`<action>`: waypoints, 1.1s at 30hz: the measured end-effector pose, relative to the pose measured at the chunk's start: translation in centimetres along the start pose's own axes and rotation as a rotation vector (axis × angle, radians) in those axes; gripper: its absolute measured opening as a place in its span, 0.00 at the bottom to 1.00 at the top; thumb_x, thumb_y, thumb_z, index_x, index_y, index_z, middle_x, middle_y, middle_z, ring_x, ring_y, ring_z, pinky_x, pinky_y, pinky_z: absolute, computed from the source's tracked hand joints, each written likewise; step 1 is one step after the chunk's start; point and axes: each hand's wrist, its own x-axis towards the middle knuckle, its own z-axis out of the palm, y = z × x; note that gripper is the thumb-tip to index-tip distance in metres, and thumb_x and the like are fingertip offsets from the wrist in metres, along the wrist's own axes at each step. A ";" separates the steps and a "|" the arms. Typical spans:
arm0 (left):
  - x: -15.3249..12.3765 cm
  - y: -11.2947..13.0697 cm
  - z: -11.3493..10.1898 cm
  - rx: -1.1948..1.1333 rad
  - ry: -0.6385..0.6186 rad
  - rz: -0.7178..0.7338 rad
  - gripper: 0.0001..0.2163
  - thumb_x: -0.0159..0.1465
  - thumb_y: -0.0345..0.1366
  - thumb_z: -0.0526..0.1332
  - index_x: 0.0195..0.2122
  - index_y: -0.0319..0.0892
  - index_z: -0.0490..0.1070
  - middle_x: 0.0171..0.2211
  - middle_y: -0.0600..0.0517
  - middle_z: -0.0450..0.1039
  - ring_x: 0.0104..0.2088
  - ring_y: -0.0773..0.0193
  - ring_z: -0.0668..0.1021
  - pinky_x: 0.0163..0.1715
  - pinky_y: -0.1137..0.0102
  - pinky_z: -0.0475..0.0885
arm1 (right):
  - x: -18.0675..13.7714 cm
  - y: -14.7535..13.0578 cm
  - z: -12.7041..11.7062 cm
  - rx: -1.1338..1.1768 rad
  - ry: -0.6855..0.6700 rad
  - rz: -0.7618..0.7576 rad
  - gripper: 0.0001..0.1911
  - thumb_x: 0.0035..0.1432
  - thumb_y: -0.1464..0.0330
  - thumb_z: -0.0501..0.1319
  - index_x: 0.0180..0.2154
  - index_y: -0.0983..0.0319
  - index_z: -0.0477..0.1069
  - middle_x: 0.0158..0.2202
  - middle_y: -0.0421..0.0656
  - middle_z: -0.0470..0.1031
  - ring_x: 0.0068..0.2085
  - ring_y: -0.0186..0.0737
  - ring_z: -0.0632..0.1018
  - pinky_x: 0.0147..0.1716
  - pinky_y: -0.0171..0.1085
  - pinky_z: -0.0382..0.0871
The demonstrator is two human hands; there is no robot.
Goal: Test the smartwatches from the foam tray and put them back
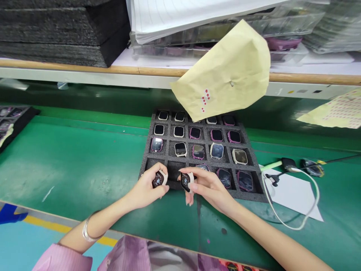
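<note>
My left hand (149, 186) is closed around a small white smartwatch body (159, 178) with a dark screen, at the near left edge of a black foam tray (255, 197). My right hand (207, 186) pinches a second white smartwatch body (186, 181) just beside it. Both hands hover over the tray's front row, where two cells on the left look empty. The other cells hold several watch bodies with white or purple cases (217, 150).
A yellow paper sheet with red stickers (225, 71) hangs over the tray's far side. A white cable (314, 203), white paper (296, 192) and small devices lie to the right. Another tray (11, 120) sits at far left. A shelf (84, 69) with black foam stacks runs behind.
</note>
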 end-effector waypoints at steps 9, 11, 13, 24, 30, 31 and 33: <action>0.0 -0.2 -0.2 0.022 -0.004 0.036 0.09 0.57 0.26 0.58 0.34 0.44 0.59 0.20 0.63 0.59 0.18 0.73 0.65 0.21 0.77 0.59 | 0.0 0.0 -0.2 0.003 -0.031 -0.020 0.19 0.60 0.67 0.66 0.52 0.63 0.72 0.24 0.41 0.79 0.24 0.40 0.81 0.24 0.35 0.76; 0.0 -0.2 -0.2 0.043 -0.004 0.041 0.09 0.57 0.25 0.57 0.34 0.44 0.59 0.20 0.63 0.59 0.19 0.73 0.65 0.22 0.77 0.59 | 0.0 0.0 -0.2 0.005 -0.031 -0.021 0.18 0.60 0.67 0.66 0.51 0.63 0.73 0.23 0.41 0.79 0.23 0.39 0.81 0.23 0.34 0.76; -0.1 -0.1 -0.1 0.044 -0.009 0.053 0.08 0.57 0.26 0.58 0.34 0.44 0.59 0.21 0.63 0.60 0.20 0.73 0.66 0.23 0.76 0.60 | 0.0 0.0 -0.2 0.001 -0.032 -0.026 0.18 0.60 0.68 0.66 0.52 0.63 0.72 0.23 0.41 0.79 0.23 0.39 0.81 0.24 0.33 0.76; 0.0 -0.4 -0.2 0.030 0.028 0.059 0.08 0.57 0.27 0.57 0.34 0.44 0.59 0.21 0.63 0.60 0.20 0.73 0.65 0.22 0.76 0.59 | 0.0 -0.1 0.0 0.007 -0.024 -0.024 0.19 0.59 0.68 0.66 0.52 0.64 0.72 0.24 0.41 0.79 0.23 0.39 0.80 0.24 0.34 0.76; -0.1 -0.3 -0.1 0.088 0.039 0.061 0.10 0.55 0.24 0.57 0.33 0.44 0.58 0.21 0.63 0.57 0.21 0.72 0.61 0.23 0.76 0.58 | 0.1 0.0 0.0 0.007 -0.028 -0.030 0.18 0.60 0.69 0.66 0.52 0.63 0.73 0.23 0.41 0.78 0.23 0.38 0.80 0.24 0.33 0.76; -0.1 -0.3 -0.1 0.090 0.040 0.070 0.09 0.55 0.24 0.57 0.33 0.44 0.58 0.22 0.63 0.57 0.22 0.72 0.62 0.24 0.76 0.59 | 0.1 -0.1 0.0 0.006 -0.027 -0.032 0.18 0.60 0.69 0.66 0.52 0.63 0.73 0.23 0.41 0.78 0.23 0.38 0.80 0.24 0.33 0.76; -0.1 -0.3 -0.1 0.085 0.036 0.079 0.09 0.56 0.25 0.57 0.33 0.44 0.58 0.23 0.62 0.58 0.23 0.72 0.63 0.25 0.76 0.59 | 0.1 -0.1 0.0 0.001 -0.022 -0.035 0.18 0.60 0.68 0.66 0.52 0.62 0.73 0.24 0.41 0.79 0.23 0.38 0.80 0.23 0.33 0.76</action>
